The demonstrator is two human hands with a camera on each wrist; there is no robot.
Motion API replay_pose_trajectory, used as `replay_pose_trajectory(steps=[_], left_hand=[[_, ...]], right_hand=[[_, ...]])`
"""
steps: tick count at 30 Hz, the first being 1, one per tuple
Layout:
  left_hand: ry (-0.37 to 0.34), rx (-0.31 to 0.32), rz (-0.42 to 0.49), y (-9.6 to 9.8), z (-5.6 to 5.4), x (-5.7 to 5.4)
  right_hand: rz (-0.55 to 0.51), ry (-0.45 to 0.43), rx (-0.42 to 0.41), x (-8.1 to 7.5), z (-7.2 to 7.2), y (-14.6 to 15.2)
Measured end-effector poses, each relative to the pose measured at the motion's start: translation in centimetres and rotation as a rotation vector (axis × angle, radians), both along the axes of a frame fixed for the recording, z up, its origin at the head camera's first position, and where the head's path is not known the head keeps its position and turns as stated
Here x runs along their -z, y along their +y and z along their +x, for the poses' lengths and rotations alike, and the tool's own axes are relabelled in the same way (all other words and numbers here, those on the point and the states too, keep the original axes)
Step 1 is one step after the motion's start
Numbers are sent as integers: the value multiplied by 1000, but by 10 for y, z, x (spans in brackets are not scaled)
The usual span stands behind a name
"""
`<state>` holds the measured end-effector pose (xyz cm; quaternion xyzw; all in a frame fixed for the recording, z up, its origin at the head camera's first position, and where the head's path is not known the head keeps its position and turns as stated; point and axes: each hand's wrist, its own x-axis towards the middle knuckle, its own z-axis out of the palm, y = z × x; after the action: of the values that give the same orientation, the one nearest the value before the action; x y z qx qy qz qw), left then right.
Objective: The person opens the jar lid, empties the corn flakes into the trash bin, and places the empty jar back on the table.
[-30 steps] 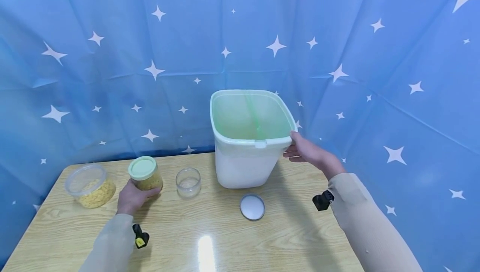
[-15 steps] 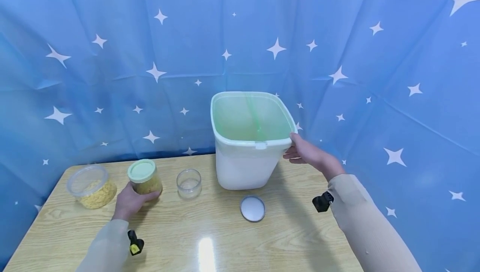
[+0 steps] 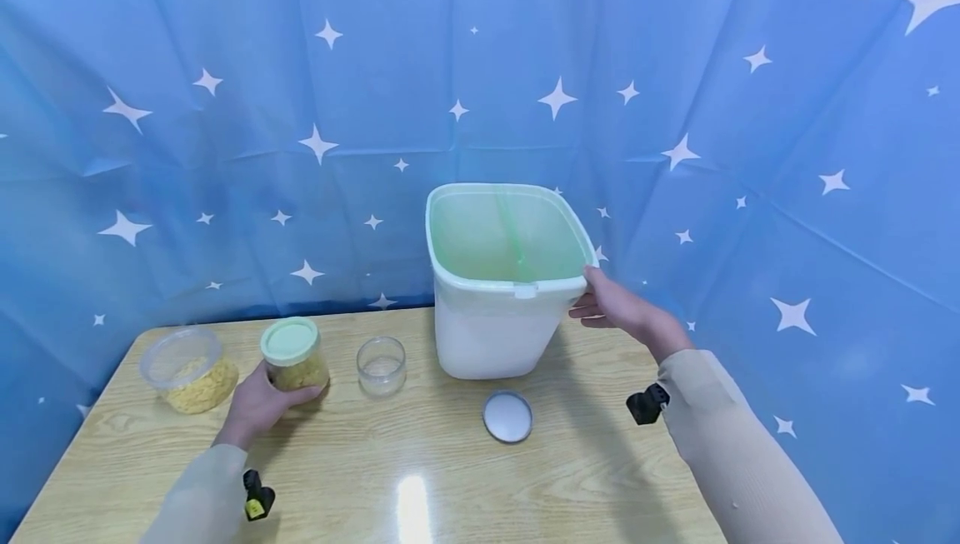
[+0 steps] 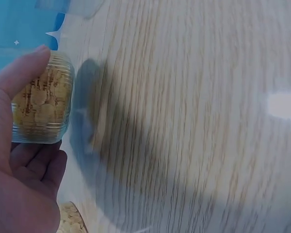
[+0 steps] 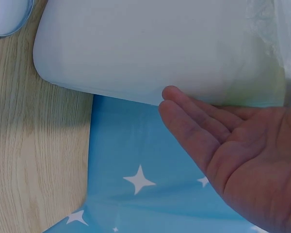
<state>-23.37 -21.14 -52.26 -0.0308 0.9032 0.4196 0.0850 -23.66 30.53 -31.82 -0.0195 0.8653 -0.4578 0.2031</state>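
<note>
In the head view, my left hand [image 3: 262,401] holds a clear jar [image 3: 300,371] with a pale green lid [image 3: 289,340]. Yellowish flakes show through the ribbed wall of the jar [image 4: 43,99] in the left wrist view, with the thumb across its side and the fingers behind it. My right hand [image 3: 618,304] grips the near right rim corner of a tall white bin [image 3: 491,331] with a pale green inside. Seen from the right wrist, several fingers [image 5: 189,128] stretch straight below the rim, beside the bin's wall; the thumb is hidden there.
Left of the jar stands a clear round tub [image 3: 197,381] of yellow flakes. A small clear cup [image 3: 381,367] sits between jar and bin. In front of the bin lies a round white disc [image 3: 507,417] with a dark rim. A starry blue curtain [image 3: 375,69] hangs behind the table.
My left forearm has drawn slightly left and back while the hand stays on the jar. The right hand keeps its place on the bin's rim. The whole view has shifted a little.
</note>
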Motion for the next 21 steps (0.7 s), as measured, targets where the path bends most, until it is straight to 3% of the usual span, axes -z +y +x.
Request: replay_pose_trajectory(steps=[13,21], left_hand=[[57,132,-10,-6,10,-9],[58,217,2,-7,18,-16]], right_hand=[[12,15,-12,-1,1,0],[27,26,2,1,3,-1]])
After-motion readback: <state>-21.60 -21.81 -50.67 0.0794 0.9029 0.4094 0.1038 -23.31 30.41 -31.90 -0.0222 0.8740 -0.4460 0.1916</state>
